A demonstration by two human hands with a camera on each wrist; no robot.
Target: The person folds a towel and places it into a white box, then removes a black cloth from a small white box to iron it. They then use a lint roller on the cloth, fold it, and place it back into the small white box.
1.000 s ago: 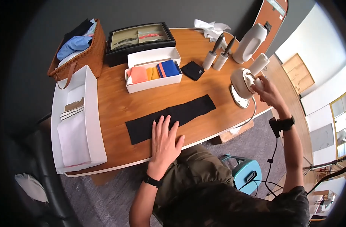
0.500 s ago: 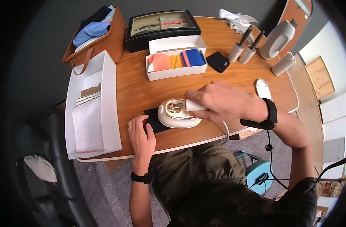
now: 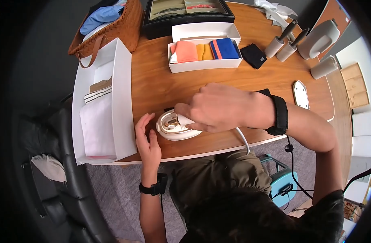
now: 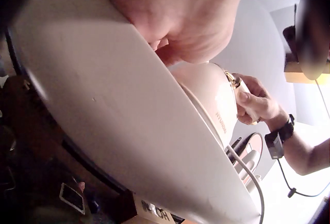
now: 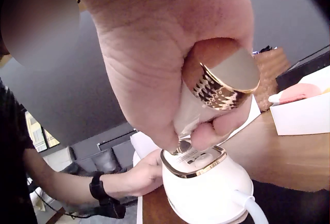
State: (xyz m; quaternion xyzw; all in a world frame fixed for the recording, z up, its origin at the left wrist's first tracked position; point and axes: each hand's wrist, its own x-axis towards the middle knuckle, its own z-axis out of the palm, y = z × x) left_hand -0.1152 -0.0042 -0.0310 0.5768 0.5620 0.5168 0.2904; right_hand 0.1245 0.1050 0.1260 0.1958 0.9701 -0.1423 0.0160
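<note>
My right hand [image 3: 220, 107] grips the white handle of a small garment iron [image 3: 173, 128], its fingers curled round it. The iron is white with gold trim and stands low over a long black cloth [image 5: 281, 203] on the table. In the head view the iron and my right arm hide most of that cloth; a dark bit shows behind the iron. My left hand [image 3: 147, 141] lies at the table's front, just left of the iron's tip, fingers relaxed and slightly bent. A pale cord [image 5: 255, 211] leaves the iron's back end.
A long white box [image 3: 124, 101] with folded clothes stands at the left, below a wicker basket [image 3: 128, 28]. Behind are a white box of coloured socks [image 3: 205, 65], a black folded cloth [image 3: 254, 55] and two lint rollers [image 3: 286, 50]. The iron's white base [image 3: 301, 95] lies right.
My right hand has lifted the iron off its base at the right and brought it left over the black cloth. My left hand has moved off the cloth's middle to its left end.
</note>
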